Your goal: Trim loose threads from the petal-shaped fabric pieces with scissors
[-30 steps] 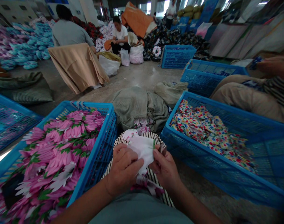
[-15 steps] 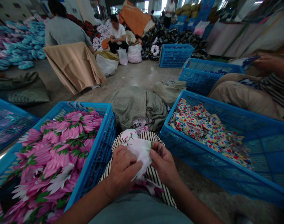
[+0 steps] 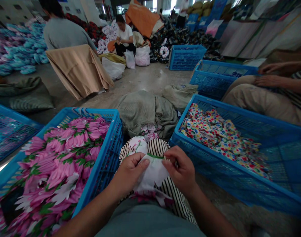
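A small white fabric piece [image 3: 152, 172] with a green edge lies over my lap, stretched between both hands. My left hand [image 3: 128, 173] pinches its left top corner, fingers closed. My right hand [image 3: 181, 171] pinches its right top corner and seems to hold a small dark tool, hard to make out. Under the piece lies a black-and-white striped cloth [image 3: 162, 149] with more flowered pieces on it.
A blue crate [image 3: 108, 154] of pink flower-shaped fabric pieces stands at my left. A blue crate [image 3: 239, 194] with multicoloured pieces stands at my right. Grey-green sacks [image 3: 145, 110] lie ahead. Another person's legs and hands [image 3: 266, 80] are at the right; other people sit farther back.
Both hands have turned the white piece and spread it flat, green edge now on top. The co-worker's hands at the right have lowered onto the lap.
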`<state>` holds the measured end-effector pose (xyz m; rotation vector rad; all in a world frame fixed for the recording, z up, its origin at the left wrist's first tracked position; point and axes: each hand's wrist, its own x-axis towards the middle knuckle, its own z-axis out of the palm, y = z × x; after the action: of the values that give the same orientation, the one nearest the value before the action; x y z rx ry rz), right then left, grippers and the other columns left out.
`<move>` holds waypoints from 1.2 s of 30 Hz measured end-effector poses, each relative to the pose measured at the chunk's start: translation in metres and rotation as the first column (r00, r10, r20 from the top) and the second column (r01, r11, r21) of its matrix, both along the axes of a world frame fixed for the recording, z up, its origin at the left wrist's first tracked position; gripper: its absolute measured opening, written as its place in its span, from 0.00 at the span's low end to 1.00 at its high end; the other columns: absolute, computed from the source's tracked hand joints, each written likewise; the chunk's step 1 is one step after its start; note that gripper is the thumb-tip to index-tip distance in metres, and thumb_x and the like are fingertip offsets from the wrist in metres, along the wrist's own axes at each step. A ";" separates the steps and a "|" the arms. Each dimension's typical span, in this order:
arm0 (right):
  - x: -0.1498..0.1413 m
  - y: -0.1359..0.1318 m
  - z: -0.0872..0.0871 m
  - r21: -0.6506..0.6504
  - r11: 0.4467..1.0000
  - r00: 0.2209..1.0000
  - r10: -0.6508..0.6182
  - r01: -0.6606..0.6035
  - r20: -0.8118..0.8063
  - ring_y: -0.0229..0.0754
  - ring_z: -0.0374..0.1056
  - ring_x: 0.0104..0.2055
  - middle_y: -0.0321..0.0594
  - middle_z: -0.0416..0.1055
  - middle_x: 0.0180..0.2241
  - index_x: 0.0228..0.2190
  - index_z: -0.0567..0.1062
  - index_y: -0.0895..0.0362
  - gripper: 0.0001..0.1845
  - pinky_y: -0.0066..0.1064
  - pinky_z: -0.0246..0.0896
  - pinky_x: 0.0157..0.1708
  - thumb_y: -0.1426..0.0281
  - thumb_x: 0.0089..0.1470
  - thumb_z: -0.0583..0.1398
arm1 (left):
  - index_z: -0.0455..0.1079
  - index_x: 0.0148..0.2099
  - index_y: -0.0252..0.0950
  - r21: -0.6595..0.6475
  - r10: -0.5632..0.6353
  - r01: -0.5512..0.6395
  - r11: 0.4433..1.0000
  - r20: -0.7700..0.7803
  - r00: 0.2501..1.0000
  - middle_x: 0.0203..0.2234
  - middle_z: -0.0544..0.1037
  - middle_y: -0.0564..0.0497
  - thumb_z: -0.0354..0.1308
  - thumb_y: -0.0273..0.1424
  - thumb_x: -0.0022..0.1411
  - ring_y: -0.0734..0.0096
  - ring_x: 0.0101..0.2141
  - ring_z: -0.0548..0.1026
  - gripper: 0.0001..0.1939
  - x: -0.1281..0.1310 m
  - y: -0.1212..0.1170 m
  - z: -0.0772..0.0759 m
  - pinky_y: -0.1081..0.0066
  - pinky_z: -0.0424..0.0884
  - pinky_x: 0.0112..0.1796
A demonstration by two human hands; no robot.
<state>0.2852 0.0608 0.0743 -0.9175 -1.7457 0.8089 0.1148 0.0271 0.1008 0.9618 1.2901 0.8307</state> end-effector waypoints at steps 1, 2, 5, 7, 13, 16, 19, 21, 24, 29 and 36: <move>0.001 0.000 -0.001 0.064 0.997 0.999 0.034 -0.036 0.035 0.36 0.59 0.25 0.36 0.64 0.26 0.33 0.70 0.56 0.07 0.27 0.54 0.24 0.70 0.48 0.60 | 0.68 0.32 0.32 -0.028 0.022 -0.020 0.999 0.076 0.997 0.21 0.69 0.54 0.55 0.41 0.55 0.77 0.21 0.64 0.14 0.002 -0.001 -0.002 0.77 0.59 0.23; 0.002 0.000 -0.001 0.100 0.992 0.994 0.076 -0.083 0.074 0.37 0.60 0.25 0.38 0.65 0.27 0.36 0.70 0.55 0.11 0.28 0.55 0.24 0.69 0.47 0.61 | 0.69 0.34 0.32 -0.051 0.030 -0.023 0.998 0.142 0.989 0.21 0.70 0.54 0.56 0.41 0.54 0.76 0.21 0.65 0.15 0.003 -0.002 -0.004 0.76 0.60 0.24; 0.000 0.001 -0.003 0.131 0.978 0.979 0.144 -0.163 0.143 0.40 0.63 0.29 0.41 0.67 0.29 0.38 0.70 0.55 0.13 0.29 0.58 0.26 0.69 0.48 0.61 | 0.70 0.36 0.32 -0.097 0.015 0.009 0.995 0.246 0.969 0.23 0.72 0.53 0.58 0.40 0.52 0.76 0.22 0.67 0.16 0.004 -0.003 -0.005 0.76 0.61 0.25; -0.002 0.001 -0.002 0.141 0.974 0.979 0.158 -0.175 0.125 0.40 0.63 0.29 0.41 0.67 0.28 0.38 0.70 0.56 0.11 0.29 0.57 0.26 0.69 0.50 0.60 | 0.70 0.35 0.32 -0.089 -0.010 0.032 0.995 0.233 0.972 0.23 0.72 0.52 0.60 0.39 0.51 0.77 0.22 0.66 0.15 0.003 -0.004 -0.004 0.77 0.61 0.24; -0.006 -0.004 0.004 0.064 0.973 0.975 0.221 -0.222 0.014 0.37 0.61 0.25 0.37 0.64 0.23 0.32 0.72 0.56 0.04 0.28 0.54 0.24 0.72 0.51 0.57 | 0.71 0.33 0.31 0.005 -0.142 0.142 0.990 0.070 0.987 0.21 0.69 0.53 0.57 0.38 0.53 0.77 0.22 0.63 0.13 0.000 -0.004 0.007 0.78 0.58 0.23; -0.011 -0.006 0.005 -0.123 0.974 0.982 0.187 -0.191 -0.040 0.36 0.59 0.24 0.35 0.62 0.20 0.24 0.70 0.57 0.07 0.27 0.52 0.24 0.71 0.52 0.55 | 0.71 0.26 0.32 0.146 -0.137 0.156 0.977 -0.133 0.982 0.19 0.67 0.53 0.57 0.37 0.53 0.75 0.24 0.63 0.12 0.003 -0.004 0.011 0.77 0.59 0.25; -0.017 -0.003 0.001 -0.527 0.819 0.965 0.119 -0.229 -0.234 0.33 0.53 0.20 0.32 0.58 0.17 0.20 0.66 0.58 0.13 0.25 0.48 0.19 0.63 0.50 0.56 | 0.69 0.25 0.32 0.044 -0.100 0.103 0.994 -0.072 0.992 0.17 0.68 0.54 0.58 0.38 0.50 0.76 0.21 0.64 0.13 0.007 -0.005 0.008 0.76 0.60 0.23; -0.017 0.001 -0.003 -0.667 0.697 0.944 0.045 -0.264 -0.327 0.32 0.50 0.18 0.30 0.56 0.17 0.21 0.64 0.58 0.14 0.23 0.46 0.17 0.60 0.49 0.57 | 0.68 0.28 0.31 -0.117 -0.017 0.031 0.993 0.121 0.992 0.17 0.69 0.54 0.60 0.39 0.48 0.77 0.17 0.64 0.14 0.008 -0.006 0.004 0.77 0.59 0.20; -0.005 0.004 -0.005 -0.559 0.814 0.959 -0.007 -0.160 -0.285 0.33 0.52 0.20 0.31 0.57 0.19 0.27 0.65 0.57 0.10 0.24 0.50 0.20 0.63 0.50 0.55 | 0.68 0.29 0.30 -0.234 0.150 -0.079 0.969 0.302 0.941 0.17 0.72 0.53 0.63 0.36 0.44 0.76 0.17 0.67 0.14 0.010 -0.007 -0.002 0.76 0.62 0.21; 0.017 -0.004 0.005 -0.161 0.980 0.980 0.138 -0.114 0.146 0.38 0.62 0.29 0.38 0.67 0.28 0.37 0.68 0.56 0.09 0.28 0.55 0.28 0.69 0.54 0.51 | 0.70 0.30 0.30 -0.273 0.243 -0.135 0.952 0.415 0.876 0.18 0.74 0.52 0.65 0.34 0.43 0.75 0.18 0.69 0.13 0.012 -0.005 -0.001 0.75 0.64 0.22; 0.007 -0.007 0.014 0.042 0.989 0.910 0.113 -0.141 0.398 0.40 0.67 0.30 0.42 0.72 0.31 0.39 0.69 0.58 0.10 0.30 0.56 0.30 0.69 0.54 0.54 | 0.69 0.30 0.31 -0.146 0.184 -0.149 0.978 0.266 0.946 0.18 0.73 0.54 0.62 0.36 0.48 0.76 0.18 0.68 0.13 0.012 -0.009 -0.002 0.76 0.64 0.21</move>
<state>0.2926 0.0533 0.0883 -0.9768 -2.1912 0.6699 0.1263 0.0180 0.0984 0.6165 1.1729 0.9678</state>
